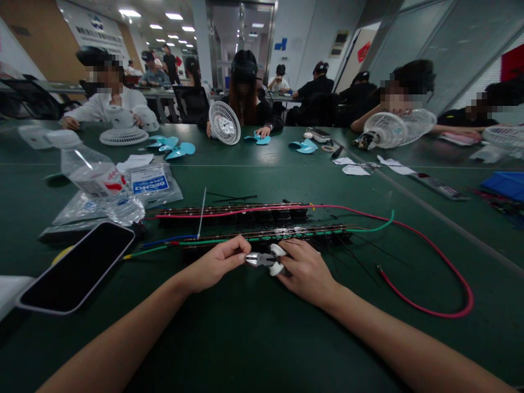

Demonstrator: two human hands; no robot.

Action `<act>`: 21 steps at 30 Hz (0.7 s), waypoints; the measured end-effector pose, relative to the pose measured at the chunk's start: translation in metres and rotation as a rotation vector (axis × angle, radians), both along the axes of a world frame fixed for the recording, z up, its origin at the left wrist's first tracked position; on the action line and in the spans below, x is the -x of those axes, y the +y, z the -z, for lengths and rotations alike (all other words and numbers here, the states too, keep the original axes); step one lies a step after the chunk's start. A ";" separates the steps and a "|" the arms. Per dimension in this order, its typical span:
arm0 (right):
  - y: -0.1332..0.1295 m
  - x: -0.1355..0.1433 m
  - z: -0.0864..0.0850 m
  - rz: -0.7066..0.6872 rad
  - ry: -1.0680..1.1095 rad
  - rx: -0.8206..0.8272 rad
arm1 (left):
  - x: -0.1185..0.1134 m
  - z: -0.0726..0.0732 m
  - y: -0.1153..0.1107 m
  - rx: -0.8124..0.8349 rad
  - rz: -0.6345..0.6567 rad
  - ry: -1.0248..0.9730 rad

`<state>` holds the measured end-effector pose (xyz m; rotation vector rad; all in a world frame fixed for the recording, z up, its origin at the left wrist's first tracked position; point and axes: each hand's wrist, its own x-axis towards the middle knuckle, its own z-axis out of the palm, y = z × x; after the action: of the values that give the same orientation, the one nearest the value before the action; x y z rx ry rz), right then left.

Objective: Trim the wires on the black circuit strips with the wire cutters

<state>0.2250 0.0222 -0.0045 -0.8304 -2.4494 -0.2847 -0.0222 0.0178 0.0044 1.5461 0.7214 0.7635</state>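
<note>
My right hand is wrapped round the white handles of a pair of cutting pliers, whose metal jaws point left. At the tip of the jaws, the thumb and finger of my left hand are pinched together; what they hold, if anything, is too small to name. Just beyond both hands lie two long dark strips, the nearer with a green wire along it and the farther with a red cable that loops round to the right. A white cable tie sticks up from the nearer strip.
A phone, a plastic bottle and clear bags lie at the left. Black ties are behind the strips. Across the table, several people sit with white fan parts and blue blades.
</note>
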 end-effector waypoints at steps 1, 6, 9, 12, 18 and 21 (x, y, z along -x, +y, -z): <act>0.000 0.000 0.000 0.000 0.003 0.001 | 0.000 0.000 0.000 0.002 0.001 -0.003; 0.000 0.001 -0.001 -0.007 0.013 0.019 | 0.000 0.001 0.000 0.013 -0.006 -0.019; 0.000 0.001 -0.001 0.001 0.018 0.037 | -0.001 -0.001 -0.001 0.046 -0.009 -0.052; 0.001 0.000 0.000 0.010 0.030 0.052 | -0.003 -0.002 -0.002 0.084 0.001 -0.075; -0.001 0.002 -0.003 0.046 0.021 0.075 | -0.004 0.001 -0.002 0.103 -0.019 -0.102; -0.001 0.002 -0.003 0.060 0.023 0.085 | -0.004 0.001 -0.002 0.110 -0.020 -0.095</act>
<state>0.2230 0.0214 -0.0016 -0.9397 -2.4329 -0.1925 -0.0184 0.0160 0.0034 1.3954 0.6982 0.7943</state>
